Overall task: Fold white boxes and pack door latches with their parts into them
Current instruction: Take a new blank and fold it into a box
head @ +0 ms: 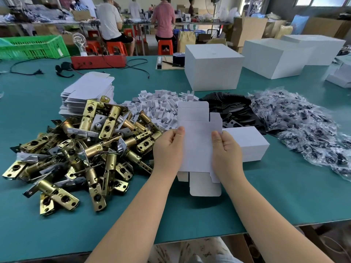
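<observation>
A flat, unfolded white box blank is held upright above the green table, with its flaps sticking out at top and bottom. My left hand grips its left edge and my right hand grips its right edge. To the left lies a heap of brass door latches. Behind that heap rests a stack of flat box blanks. A closed small white box sits just right of my right hand. Small white card pieces, black plates and bagged parts lie behind and to the right.
Large white cartons stand at the back of the green table. A red box with cables and a green crate are at the back left. People sit at tables beyond.
</observation>
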Demonstrator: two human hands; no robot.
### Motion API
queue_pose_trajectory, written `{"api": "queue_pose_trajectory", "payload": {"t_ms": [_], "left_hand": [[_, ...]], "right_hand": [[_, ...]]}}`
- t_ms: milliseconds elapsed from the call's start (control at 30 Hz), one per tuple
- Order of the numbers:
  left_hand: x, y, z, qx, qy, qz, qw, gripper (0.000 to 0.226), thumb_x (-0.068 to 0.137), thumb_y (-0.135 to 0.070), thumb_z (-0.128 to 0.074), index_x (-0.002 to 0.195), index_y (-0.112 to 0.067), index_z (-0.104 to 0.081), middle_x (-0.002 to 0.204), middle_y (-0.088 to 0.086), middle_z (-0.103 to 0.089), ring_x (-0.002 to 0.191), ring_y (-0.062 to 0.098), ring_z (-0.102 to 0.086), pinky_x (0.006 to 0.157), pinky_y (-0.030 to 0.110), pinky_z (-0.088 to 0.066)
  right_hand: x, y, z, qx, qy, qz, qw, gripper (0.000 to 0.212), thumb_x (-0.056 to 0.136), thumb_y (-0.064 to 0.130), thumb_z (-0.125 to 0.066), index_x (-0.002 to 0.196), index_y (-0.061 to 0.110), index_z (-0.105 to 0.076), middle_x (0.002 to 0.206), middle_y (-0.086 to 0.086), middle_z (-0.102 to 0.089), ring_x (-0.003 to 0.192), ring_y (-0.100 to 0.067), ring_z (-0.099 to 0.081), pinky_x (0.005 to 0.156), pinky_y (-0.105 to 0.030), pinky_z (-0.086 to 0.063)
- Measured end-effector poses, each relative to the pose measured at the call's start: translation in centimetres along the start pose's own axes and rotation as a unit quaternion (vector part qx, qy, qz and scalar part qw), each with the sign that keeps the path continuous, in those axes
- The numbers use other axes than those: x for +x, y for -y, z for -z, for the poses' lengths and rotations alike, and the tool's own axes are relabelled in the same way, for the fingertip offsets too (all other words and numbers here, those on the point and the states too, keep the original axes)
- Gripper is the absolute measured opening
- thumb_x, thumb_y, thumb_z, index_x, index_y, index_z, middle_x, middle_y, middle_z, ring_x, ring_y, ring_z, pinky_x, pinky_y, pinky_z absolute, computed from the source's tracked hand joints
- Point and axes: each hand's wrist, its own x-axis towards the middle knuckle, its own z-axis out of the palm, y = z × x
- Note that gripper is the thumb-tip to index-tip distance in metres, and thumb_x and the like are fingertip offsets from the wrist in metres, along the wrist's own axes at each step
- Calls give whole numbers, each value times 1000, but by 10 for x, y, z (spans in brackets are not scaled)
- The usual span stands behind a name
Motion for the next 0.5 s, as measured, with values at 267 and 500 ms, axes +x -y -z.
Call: {"api": "queue_pose_trajectory", "payload": {"t_ms": [267, 500], "left_hand": [[1, -4, 5, -36, 21, 58, 997, 58, 104, -41, -41, 81, 11, -52, 75, 28, -54, 71, 24, -50, 66, 41, -44], [2, -3, 1, 63, -1, 42, 997, 49, 104, -34, -41, 65, -6, -45, 63, 6, -46, 61, 19, -42, 59, 33, -33]], "right_hand": [[-1, -1, 2, -37, 70, 3, 997, 38, 101, 30, -43, 90, -4, -53, 74, -20, -53, 68, -16, -46, 60, -35, -39], [-3, -5, 1, -13, 64, -9, 998, 38, 101, 27, -45, 73, 2, -48, 66, 1, -45, 61, -10, -39, 57, -30, -31]]}}
